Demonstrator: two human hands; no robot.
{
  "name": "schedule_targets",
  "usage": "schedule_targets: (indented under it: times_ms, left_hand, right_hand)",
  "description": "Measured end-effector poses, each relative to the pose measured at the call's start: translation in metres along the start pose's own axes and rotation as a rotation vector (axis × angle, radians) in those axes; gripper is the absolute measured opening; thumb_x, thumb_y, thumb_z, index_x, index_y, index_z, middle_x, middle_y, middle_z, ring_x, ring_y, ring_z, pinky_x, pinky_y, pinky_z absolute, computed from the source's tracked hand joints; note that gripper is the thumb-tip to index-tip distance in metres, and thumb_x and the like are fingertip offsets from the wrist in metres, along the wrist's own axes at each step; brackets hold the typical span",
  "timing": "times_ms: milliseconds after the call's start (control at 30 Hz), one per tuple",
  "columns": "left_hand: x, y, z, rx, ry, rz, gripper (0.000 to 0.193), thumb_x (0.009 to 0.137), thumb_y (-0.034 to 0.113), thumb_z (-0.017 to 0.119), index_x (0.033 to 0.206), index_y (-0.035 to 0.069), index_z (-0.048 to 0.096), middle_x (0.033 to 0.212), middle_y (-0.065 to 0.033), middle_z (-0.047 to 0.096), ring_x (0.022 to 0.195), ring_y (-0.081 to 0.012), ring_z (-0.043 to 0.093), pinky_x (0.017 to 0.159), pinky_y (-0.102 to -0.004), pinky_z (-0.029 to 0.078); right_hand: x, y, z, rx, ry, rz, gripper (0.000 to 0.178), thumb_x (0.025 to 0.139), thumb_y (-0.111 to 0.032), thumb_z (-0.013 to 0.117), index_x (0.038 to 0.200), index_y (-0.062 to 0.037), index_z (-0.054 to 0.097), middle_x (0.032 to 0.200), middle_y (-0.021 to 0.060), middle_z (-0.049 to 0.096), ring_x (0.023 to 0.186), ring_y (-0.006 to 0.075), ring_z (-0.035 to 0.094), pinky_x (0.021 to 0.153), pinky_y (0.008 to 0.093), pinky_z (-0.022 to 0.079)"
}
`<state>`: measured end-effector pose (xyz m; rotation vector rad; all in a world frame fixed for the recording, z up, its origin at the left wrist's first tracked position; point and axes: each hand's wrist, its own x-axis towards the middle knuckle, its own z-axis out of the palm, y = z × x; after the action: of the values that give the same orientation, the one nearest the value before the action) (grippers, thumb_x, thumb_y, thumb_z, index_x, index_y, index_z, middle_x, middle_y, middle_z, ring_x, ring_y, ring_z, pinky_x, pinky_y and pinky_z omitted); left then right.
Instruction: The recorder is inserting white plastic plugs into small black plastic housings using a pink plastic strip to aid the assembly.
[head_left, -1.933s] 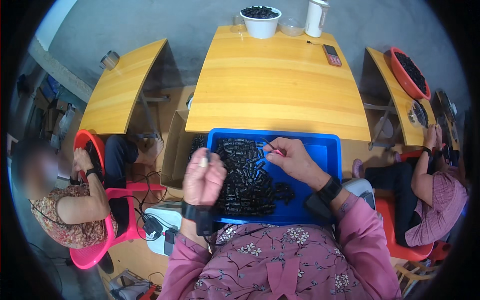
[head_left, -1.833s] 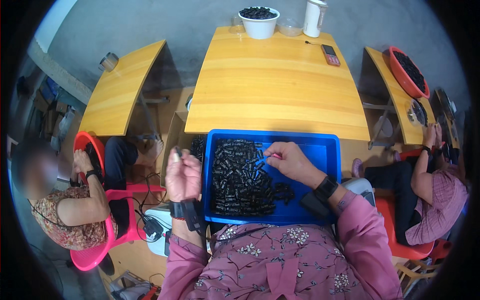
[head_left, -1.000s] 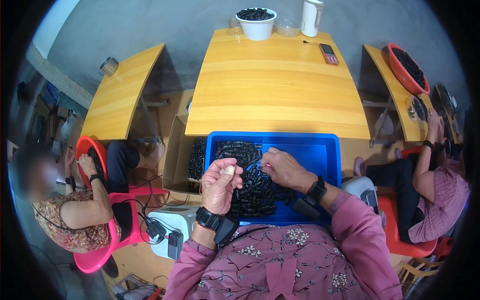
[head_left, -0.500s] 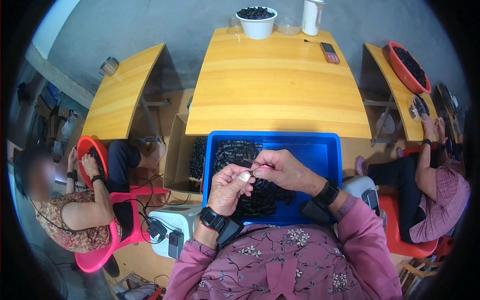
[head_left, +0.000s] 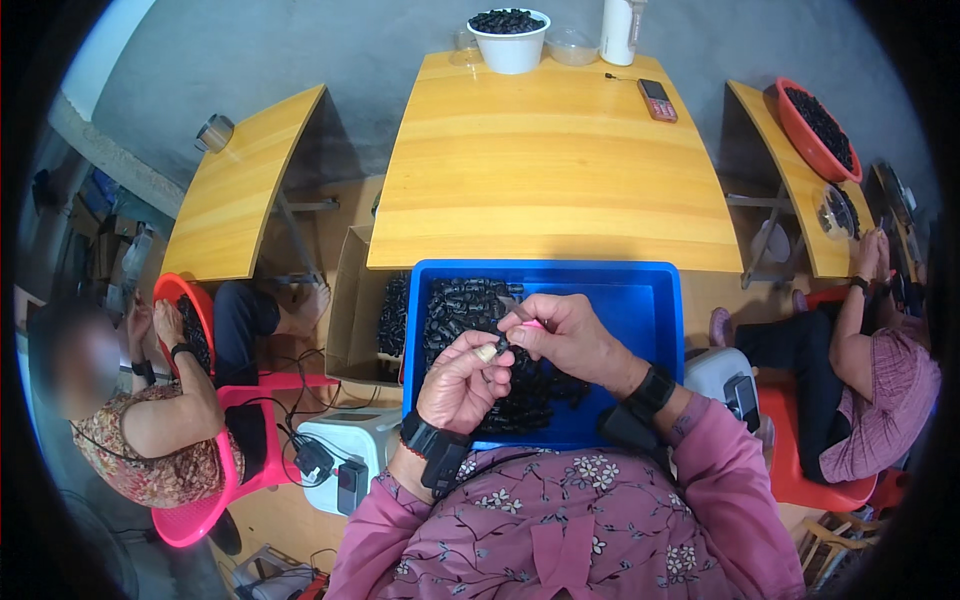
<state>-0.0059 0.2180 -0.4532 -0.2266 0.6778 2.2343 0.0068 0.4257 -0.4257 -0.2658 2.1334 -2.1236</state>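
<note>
Above the blue tray (head_left: 655, 320), my left hand (head_left: 457, 385) pinches a small black part (head_left: 502, 344) between thumb and fingers; a pale cover wraps that thumb. Close beside it, my right hand (head_left: 580, 345) grips a small knife with a pink handle (head_left: 535, 324), its short blade pointing up and left. My fingers partly hide both the part and the knife. Below my hands, many black parts (head_left: 462, 305) fill the tray's left half, some in neat rows and some loose; the blue bottom shows on the right.
A wooden table (head_left: 560, 190) stands just beyond the tray, bearing a white bucket of black parts (head_left: 510, 50), a bottle (head_left: 620, 35) and a phone (head_left: 657, 100). A cardboard box (head_left: 352, 320) is left of the tray. Co-workers sit at both sides, near red basins (head_left: 818, 135).
My right hand has lifted slightly and turned, so the knife's blade now points upward, away from the black part. My left hand stays almost in place.
</note>
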Motion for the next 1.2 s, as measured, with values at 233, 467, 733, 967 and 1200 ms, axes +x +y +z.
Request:
schedule_targets:
  times_ms: [233, 467, 733, 967, 1200]
  left_hand:
    - [0.0, -0.003, 0.001, 0.103, 0.013, -0.035, 0.013, 0.097, 0.01, 0.057, 0.109, 0.005, 0.061, 0.096, -0.0128, 0.071, 0.075, -0.0187, 0.07, 0.065, -0.0296, 0.057]
    - [0.003, -0.002, -0.004, 0.053, -0.002, -0.059, 0.013, 0.097, 0.012, 0.058, 0.107, 0.004, 0.062, 0.091, -0.0079, 0.069, 0.075, -0.016, 0.069, 0.066, -0.0279, 0.056]
    - [0.001, -0.003, 0.0, 0.083, -0.014, -0.046, 0.015, 0.097, 0.014, 0.06, 0.108, 0.004, 0.062, 0.095, -0.0057, 0.067, 0.081, -0.0165, 0.066, 0.07, -0.0304, 0.053]
    - [0.0, -0.003, -0.003, 0.071, -0.05, -0.042, 0.021, 0.096, 0.013, 0.061, 0.114, 0.003, 0.06, 0.094, -0.0063, 0.065, 0.078, -0.0155, 0.06, 0.069, -0.0272, 0.051]
    - [0.002, -0.006, -0.005, -0.029, -0.088, -0.038, 0.024, 0.095, 0.011, 0.062, 0.116, 0.001, 0.058, 0.092, -0.0071, 0.063, 0.077, -0.0142, 0.059, 0.066, -0.023, 0.049]
  right_hand:
    - [0.002, 0.003, 0.003, 0.054, -0.007, 0.104, 0.018, 0.093, -0.015, 0.064, 0.1, 0.002, 0.068, 0.085, 0.0016, 0.065, 0.077, 0.0046, 0.055, 0.067, 0.0236, 0.048]
    - [0.0, -0.001, 0.004, 0.076, -0.022, 0.103, 0.019, 0.09, -0.012, 0.068, 0.101, 0.0031, 0.067, 0.084, 0.0021, 0.065, 0.079, 0.0054, 0.056, 0.069, 0.0232, 0.049]
    - [-0.001, -0.008, 0.006, -0.018, -0.035, 0.066, 0.019, 0.088, -0.009, 0.069, 0.099, 0.0052, 0.066, 0.082, 0.0028, 0.066, 0.077, 0.0054, 0.058, 0.07, 0.0231, 0.05]
    - [0.0, -0.011, 0.011, 0.099, -0.013, 0.144, 0.016, 0.091, -0.011, 0.066, 0.097, 0.0038, 0.068, 0.08, 0.0039, 0.067, 0.077, 0.0066, 0.061, 0.069, 0.024, 0.052]
    - [0.0, 0.0, 0.005, 0.137, -0.044, 0.096, 0.016, 0.093, -0.014, 0.068, 0.101, 0.0001, 0.07, 0.08, -0.0012, 0.065, 0.071, 0.0035, 0.057, 0.061, 0.0205, 0.047]
